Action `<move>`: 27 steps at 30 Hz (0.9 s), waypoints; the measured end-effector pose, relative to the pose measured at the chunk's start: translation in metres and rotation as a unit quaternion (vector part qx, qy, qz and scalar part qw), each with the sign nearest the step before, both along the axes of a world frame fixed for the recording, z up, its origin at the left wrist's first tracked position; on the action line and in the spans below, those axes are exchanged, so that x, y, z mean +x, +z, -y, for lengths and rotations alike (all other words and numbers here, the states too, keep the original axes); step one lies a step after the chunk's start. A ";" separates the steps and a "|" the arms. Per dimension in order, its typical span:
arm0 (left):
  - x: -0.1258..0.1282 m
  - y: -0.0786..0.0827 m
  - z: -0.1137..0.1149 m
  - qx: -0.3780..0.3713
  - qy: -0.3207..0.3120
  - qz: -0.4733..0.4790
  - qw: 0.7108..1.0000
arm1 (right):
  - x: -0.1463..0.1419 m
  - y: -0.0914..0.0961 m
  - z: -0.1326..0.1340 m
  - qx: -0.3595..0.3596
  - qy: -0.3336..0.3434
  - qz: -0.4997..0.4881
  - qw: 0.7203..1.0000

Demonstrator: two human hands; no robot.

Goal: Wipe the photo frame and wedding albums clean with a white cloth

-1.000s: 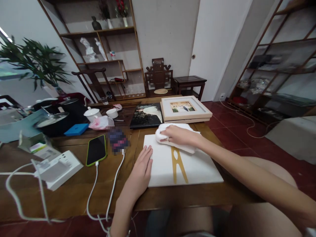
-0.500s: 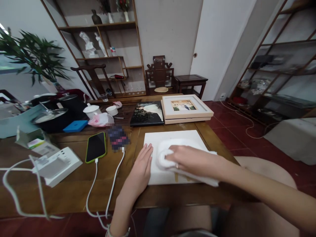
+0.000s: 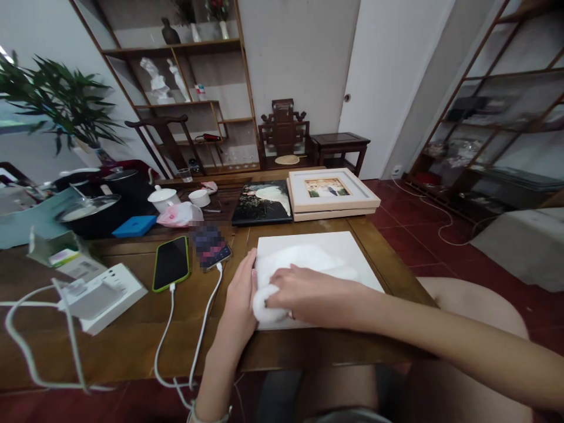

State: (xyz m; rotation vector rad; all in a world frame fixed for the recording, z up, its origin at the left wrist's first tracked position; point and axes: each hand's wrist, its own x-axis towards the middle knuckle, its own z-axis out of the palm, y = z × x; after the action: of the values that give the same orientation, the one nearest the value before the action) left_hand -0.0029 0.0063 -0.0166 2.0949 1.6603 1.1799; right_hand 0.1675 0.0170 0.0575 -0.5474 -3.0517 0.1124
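A flat white board (image 3: pixel 370 281) lies near the table's front edge. My right hand (image 3: pixel 304 294) is closed on a bunched white cloth (image 3: pixel 265 306) and presses it against the board's lower left part. The rest of the cloth is spread, blurred, over the board behind that hand. Along the board's left edge rests my left hand (image 3: pixel 240 294), fingers stretched out and holding nothing, close beside the bunched cloth. My right fingertips are partly sunk in the cloth.
Behind the board lie a dark picture panel (image 3: pixel 259 202) and light-framed pictures (image 3: pixel 299 202). Left of it are a green-edged phone (image 3: pixel 171 264), a second phone (image 3: pixel 215 258), white cables (image 3: pixel 202 341) and a power strip (image 3: pixel 103 305). A pale stool (image 3: pixel 480 299) stands at right.
My right hand has moved left and toward me with the cloth, from mid-board to its lower left. My left hand has shifted slightly left, off the board's surface to its edge.
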 end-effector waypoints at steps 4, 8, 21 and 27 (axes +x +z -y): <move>0.003 -0.001 0.000 0.007 -0.035 -0.033 0.999 | 0.021 -0.001 0.027 -0.004 -0.005 0.000 1.000; 0.005 -0.001 0.000 -0.010 -0.079 -0.066 0.995 | 0.034 0.006 0.005 -0.035 -0.132 0.039 0.990; 0.004 0.001 0.000 -0.019 -0.070 -0.064 0.995 | -0.008 0.004 -0.094 -0.030 -0.097 -0.039 0.994; 0.004 0.000 0.000 -0.023 -0.072 -0.053 0.996 | 0.066 0.009 -0.086 -0.077 -0.236 -0.022 0.969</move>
State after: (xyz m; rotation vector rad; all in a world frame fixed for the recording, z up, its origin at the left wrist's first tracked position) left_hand 0.0012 0.0064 -0.0165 2.2418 1.5325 0.9949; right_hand 0.2340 0.1026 0.0666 -1.2389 -2.7893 0.3370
